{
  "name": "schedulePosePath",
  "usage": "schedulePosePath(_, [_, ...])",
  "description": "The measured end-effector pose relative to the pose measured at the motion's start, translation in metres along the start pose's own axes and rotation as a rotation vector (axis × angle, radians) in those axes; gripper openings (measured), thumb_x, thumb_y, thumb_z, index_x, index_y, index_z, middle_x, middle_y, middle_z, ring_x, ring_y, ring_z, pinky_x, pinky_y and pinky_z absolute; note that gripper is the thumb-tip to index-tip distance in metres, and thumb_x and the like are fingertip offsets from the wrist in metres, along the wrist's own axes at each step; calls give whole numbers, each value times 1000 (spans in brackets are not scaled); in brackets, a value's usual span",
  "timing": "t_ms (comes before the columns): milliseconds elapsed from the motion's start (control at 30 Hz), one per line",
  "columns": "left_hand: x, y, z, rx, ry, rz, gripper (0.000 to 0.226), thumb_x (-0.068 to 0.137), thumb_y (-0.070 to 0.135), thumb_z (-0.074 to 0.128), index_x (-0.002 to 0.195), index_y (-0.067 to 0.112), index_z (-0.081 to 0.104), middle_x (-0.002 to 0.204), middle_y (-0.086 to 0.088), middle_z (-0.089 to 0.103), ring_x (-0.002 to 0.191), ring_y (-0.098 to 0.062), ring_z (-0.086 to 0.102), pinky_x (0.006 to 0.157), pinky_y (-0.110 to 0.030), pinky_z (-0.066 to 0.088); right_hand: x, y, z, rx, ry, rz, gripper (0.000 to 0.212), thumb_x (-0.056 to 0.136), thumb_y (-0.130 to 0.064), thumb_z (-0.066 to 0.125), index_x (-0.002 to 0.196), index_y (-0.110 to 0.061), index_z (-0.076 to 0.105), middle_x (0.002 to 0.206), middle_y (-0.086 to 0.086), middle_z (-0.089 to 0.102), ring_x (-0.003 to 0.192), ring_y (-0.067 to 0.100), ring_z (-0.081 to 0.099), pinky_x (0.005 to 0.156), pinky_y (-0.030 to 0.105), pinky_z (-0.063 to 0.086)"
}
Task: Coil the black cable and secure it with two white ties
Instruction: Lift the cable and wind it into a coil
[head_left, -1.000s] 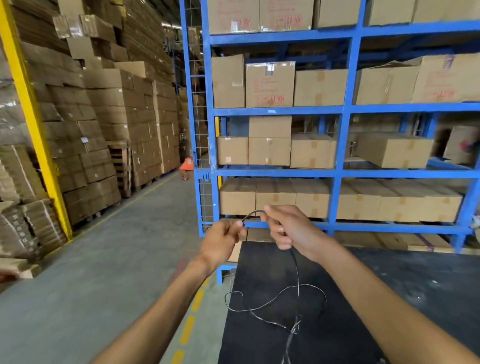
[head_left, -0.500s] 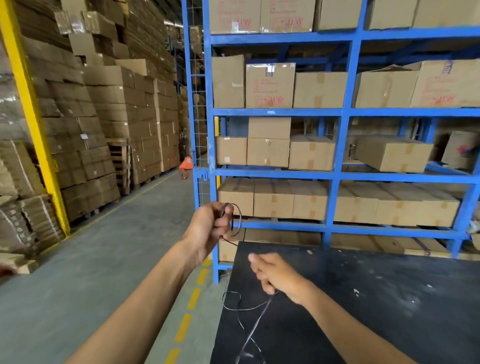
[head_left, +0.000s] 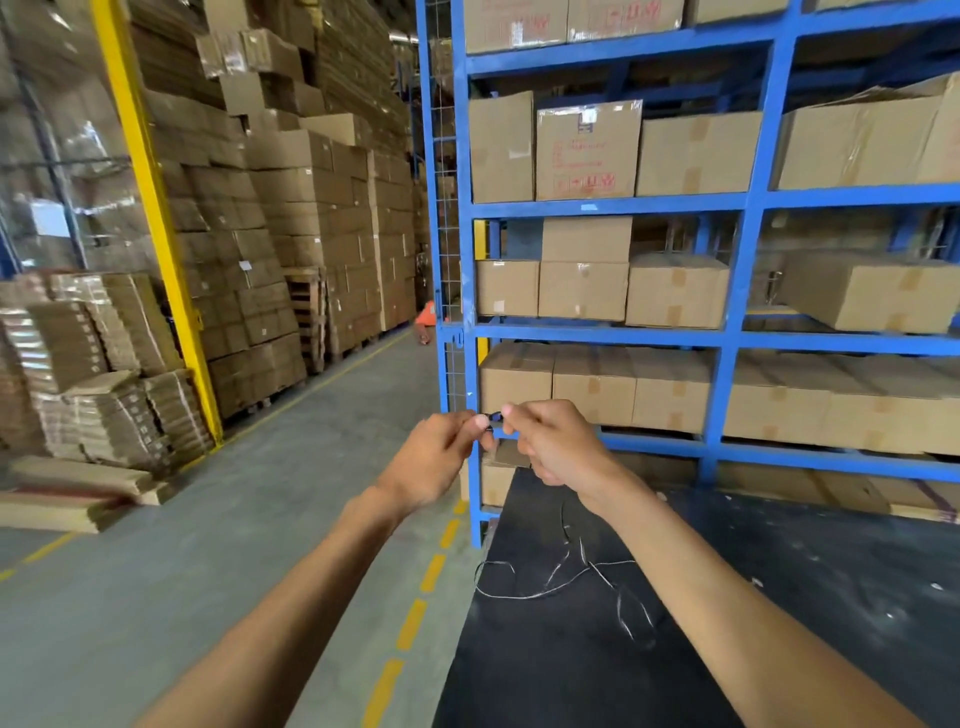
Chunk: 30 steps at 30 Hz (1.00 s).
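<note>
Head view is showing the left hand (head_left: 434, 457) and right hand (head_left: 558, 444) meeting, fingertips pinching a small bit of thin black cable (head_left: 545, 590) between them. The rest is trailing in glossy loose loops (not coiled) on the matte black table (head_left: 779, 623) below.

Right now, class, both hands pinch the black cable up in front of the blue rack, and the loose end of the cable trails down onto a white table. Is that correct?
Not quite: the table is black, not white, as the head view shows. The rest stands: the left hand and right hand pinch the black cable in front of the blue rack, its loose end trailing onto the table.
</note>
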<state>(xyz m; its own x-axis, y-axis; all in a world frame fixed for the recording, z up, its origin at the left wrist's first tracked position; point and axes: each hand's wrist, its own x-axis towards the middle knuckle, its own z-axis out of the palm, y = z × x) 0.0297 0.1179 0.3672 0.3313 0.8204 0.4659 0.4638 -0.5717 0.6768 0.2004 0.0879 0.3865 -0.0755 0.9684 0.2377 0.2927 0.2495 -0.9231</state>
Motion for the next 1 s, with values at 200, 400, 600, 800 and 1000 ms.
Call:
schedulePosePath(200, [0, 1, 7, 78, 225, -39, 38, 103, 25, 38, 84, 9, 67, 56, 8, 47, 50, -5, 42, 55, -18, 36, -15, 12, 15, -22, -16, -145, 40, 104, -33, 43, 67, -21, 54, 39, -12, 38, 34, 1, 31, 43, 19, 25])
schedulePosePath(400, [16, 35, 15, -762, 284, -302, 38, 104, 14, 26, 88, 7, 60, 61, 0, 46, 52, -11, 52, 57, -17, 45, -41, 52, 52, 23, -239, -142, 40, 104, -30, 42, 66, -24, 52, 40, -11, 38, 36, 1, 30, 40, 16, 26])
schedulePosePath(600, [10, 56, -13, -1027, -10, -359, 29, 86, 13, 23, 72, 13, 47, 48, 6, 30, 36, -12, 25, 51, -28, 39, -41, 70, 13, 72, -286, 29, 39, 103, -37, 44, 73, -14, 49, 54, -8, 27, 44, 8, 23, 44, 24, 20])
schedulePosePath(800, [-9, 56, -1, -665, -157, -359, 38, 91, 13, 24, 59, 16, 43, 50, 4, 21, 42, -12, 11, 40, -22, 26, -7, 49, -38, -108, -90, -26, 42, 99, -44, 50, 73, -11, 53, 48, -5, 35, 41, 13, 31, 53, 29, 36])
schedulePosePath(1000, [-11, 38, 12, -135, -104, -227, 45, 102, 40, 35, 65, 19, 50, 54, 8, 34, 56, -17, 31, 59, -30, 31, 11, 12, -51, 78, -82, -61, 39, 98, -44, 53, 75, -13, 56, 46, -8, 33, 39, 14, 37, 54, 30, 39])
